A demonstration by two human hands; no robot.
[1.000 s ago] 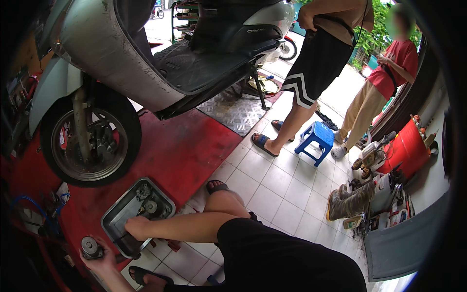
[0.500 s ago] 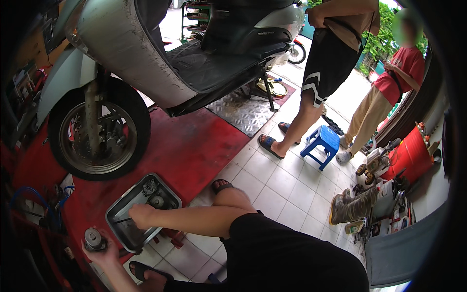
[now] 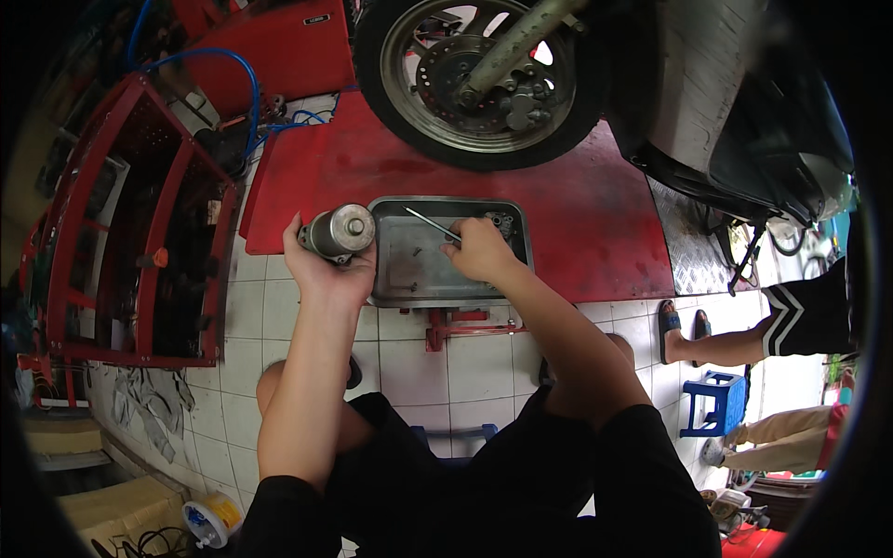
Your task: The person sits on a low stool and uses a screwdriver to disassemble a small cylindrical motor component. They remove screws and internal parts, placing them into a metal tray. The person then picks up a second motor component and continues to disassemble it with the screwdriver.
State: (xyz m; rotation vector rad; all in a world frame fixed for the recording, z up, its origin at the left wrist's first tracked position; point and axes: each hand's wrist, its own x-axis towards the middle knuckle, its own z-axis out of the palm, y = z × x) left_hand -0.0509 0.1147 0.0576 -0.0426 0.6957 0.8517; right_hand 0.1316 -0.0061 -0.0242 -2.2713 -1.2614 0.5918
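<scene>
A small black label (image 3: pixel 317 19) marks the red metal panel (image 3: pixel 265 56); your left hand (image 3: pixel 330 276) grips a silver metal cylinder (image 3: pixel 340 232), your right hand (image 3: pixel 483 251) a slim steel rod (image 3: pixel 429 222).

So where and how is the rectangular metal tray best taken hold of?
The metal tray is probably best gripped by its rim at both short ends, coming in from left and right: the raised walls give an edge to hold. Keep it level, since a metal part sits in the far right corner.
</scene>
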